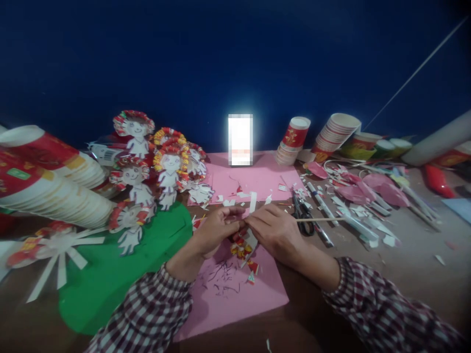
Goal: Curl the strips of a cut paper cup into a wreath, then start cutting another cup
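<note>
On the brown tabletop (412,294), a green sheet (110,279) lies at ten o'clock and a pink sheet (265,289) at twelve. Over the pink, my left hand (217,229) and right hand (277,230) meet, pinching the cut paper piece (241,250) at twelve o'clock. It shows crumpled red-and-yellow curls and flat white strips (253,202). A thin stick (324,219) juts from my right hand toward three o'clock.

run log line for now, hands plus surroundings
left hand: on cut paper piece | right hand: holding thin stick | nearby: scissors, green sheet, paper figures
</note>
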`<state>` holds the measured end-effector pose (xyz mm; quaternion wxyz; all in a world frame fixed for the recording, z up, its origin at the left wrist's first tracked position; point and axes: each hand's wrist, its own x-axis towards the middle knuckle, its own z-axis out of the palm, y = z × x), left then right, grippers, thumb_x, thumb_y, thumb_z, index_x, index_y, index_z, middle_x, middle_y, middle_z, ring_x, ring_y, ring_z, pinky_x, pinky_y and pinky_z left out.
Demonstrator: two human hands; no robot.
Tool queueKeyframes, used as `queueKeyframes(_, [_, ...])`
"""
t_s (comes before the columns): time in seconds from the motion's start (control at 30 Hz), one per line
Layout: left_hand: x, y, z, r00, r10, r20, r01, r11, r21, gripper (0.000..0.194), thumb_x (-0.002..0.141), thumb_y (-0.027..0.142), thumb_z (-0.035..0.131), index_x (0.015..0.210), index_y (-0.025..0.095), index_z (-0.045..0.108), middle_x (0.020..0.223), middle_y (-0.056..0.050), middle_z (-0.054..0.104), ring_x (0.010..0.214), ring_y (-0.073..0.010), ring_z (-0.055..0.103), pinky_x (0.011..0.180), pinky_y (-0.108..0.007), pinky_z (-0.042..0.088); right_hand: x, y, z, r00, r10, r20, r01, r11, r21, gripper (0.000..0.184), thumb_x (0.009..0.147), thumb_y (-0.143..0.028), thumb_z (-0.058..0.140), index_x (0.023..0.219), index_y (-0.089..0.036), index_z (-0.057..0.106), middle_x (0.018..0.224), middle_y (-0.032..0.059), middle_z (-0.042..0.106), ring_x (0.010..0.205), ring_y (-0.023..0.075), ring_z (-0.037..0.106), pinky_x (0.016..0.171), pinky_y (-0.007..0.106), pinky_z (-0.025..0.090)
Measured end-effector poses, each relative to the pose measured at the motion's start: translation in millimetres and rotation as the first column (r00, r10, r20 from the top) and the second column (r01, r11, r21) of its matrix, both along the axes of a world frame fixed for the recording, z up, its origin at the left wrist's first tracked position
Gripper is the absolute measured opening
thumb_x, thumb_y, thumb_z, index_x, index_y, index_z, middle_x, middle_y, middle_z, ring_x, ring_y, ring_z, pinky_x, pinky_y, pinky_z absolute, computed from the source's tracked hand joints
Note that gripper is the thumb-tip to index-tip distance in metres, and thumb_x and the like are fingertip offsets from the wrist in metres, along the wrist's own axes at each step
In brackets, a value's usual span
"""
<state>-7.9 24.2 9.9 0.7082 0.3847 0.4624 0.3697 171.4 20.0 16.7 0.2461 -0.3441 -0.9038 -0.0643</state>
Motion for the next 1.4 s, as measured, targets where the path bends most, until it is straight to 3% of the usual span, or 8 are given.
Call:
queueKeyframes(0.1, [0.8,-0.4,-1.6,0.998,-0.050,-0.042,0.051,0.999,0.016,0.028,0.068,0.031,0.073,0.086,0.010,0.065,0.080,-0.006,0.064,0.064,-0.0103,0.057,0.059,-0.023,0.043,1.0,0.7,1.3,1.000,0.006,-0.011,-0.006,1.000,-0.014,0.019,0.091,-0.017,0.046,0.088,-0.015,0.065,0.080,0.0058,0.063,0.081,0.0166,0.053,0.075,0.030,0.045])
queueKeyframes(0.23, [0.8,-0.7,-3.6,0.994,-0.023,-0.105,0.032,0.996,0.085,0.021,0.072,0.032,0.068,0.079,0.012,0.066,0.080,-0.005,0.064,0.061,-0.0093,0.054,0.056,-0.022,0.041,1.6,1.0,2.0,1.000,-0.004,-0.026,0.004,1.000,-0.014,0.017,0.090,-0.016,0.047,0.091,-0.015,0.065,0.081,0.0057,0.063,0.081,0.0165,0.053,0.075,0.030,0.045])
queueKeyframes(0.37, [1.2,-0.8,-4.1,0.990,-0.032,-0.139,0.051,0.989,0.140,0.025,0.075,0.036,0.064,0.083,0.013,0.068,0.076,-0.004,0.065,0.064,-0.0111,0.055,0.059,-0.023,0.041,2.7,1.2,2.1,0.999,-0.028,-0.023,0.028,1.000,-0.012,0.016,0.089,-0.014,0.048,0.088,-0.015,0.064,0.083,0.0054,0.063,0.081,0.0160,0.053,0.075,0.029,0.045])
queueKeyframes(0.47, [2.9,-0.9,-3.2,0.984,-0.043,-0.172,0.071,0.985,0.156,0.025,0.070,0.033,0.070,0.085,0.013,0.068,0.078,-0.004,0.066,0.066,-0.0116,0.056,0.061,-0.023,0.043,3.8,1.1,2.0,0.999,-0.038,-0.014,0.038,0.999,-0.009,0.015,0.088,-0.013,0.049,0.088,-0.016,0.064,0.083,0.0051,0.064,0.080,0.0160,0.053,0.075,0.029,0.045])
queueKeyframes(0.83, [6.3,-2.1,1.0,0.994,-0.048,-0.102,0.052,0.998,0.046,0.025,0.068,0.034,0.071,0.080,0.012,0.067,0.059,0.001,0.057,0.048,-0.0068,0.045,0.046,-0.020,0.033,3.9,1.6,1.0,0.998,-0.043,-0.037,0.042,0.999,-0.007,0.015,0.089,-0.014,0.049,0.091,-0.016,0.064,0.086,0.0047,0.065,0.083,0.0167,0.054,0.077,0.031,0.045])
queueKeyframes(1.17, [1.7,-1.4,-2.8,0.987,-0.011,-0.159,0.035,0.988,0.150,0.027,0.072,0.039,0.068,0.074,0.012,0.068,0.065,-0.001,0.060,0.058,-0.0088,0.049,0.055,-0.021,0.038,2.3,0.7,1.5,1.000,-0.006,-0.017,0.006,1.000,-0.003,0.016,0.089,-0.014,0.049,0.094,-0.014,0.064,0.084,0.0058,0.064,0.083,0.0171,0.053,0.077,0.030,0.045])
queueKeyframes(1.4, [2.2,-1.1,-2.8,0.992,-0.029,-0.119,0.045,0.990,0.136,0.024,0.070,0.035,0.069,0.073,0.012,0.067,0.066,-0.001,0.062,0.060,-0.0094,0.052,0.058,-0.021,0.039,0.9,1.1,1.6,1.000,-0.015,-0.010,0.015,1.000,0.017,0.018,0.090,-0.016,0.047,0.096,-0.014,0.065,0.082,0.0054,0.063,0.079,0.0164,0.051,0.074,0.030,0.044])
